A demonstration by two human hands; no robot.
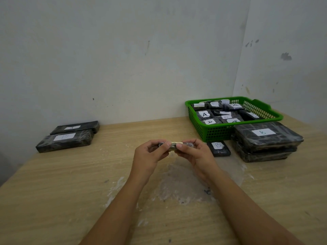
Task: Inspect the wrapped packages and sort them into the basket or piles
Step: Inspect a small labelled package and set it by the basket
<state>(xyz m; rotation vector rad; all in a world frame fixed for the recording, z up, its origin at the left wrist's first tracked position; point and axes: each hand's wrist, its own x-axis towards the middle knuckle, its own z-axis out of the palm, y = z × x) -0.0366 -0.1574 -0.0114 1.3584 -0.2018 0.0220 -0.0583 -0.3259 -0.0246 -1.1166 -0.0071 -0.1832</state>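
Package [174, 145] under inspection is pinched edge-on by both hands' fingers [160, 147], unsorted; green basket [203, 128] looks well filled, labelled piles [265, 138] already begun.

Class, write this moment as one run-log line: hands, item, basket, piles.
hands: left and right pinch small package above table | green basket: A-labelled packages | B stack beside basket

A bare sorting corner, not a home kitchen.
My wooden table [70, 174] meets scuffed white walls [123, 59]; a green basket [212, 131] sits at its far right corner.
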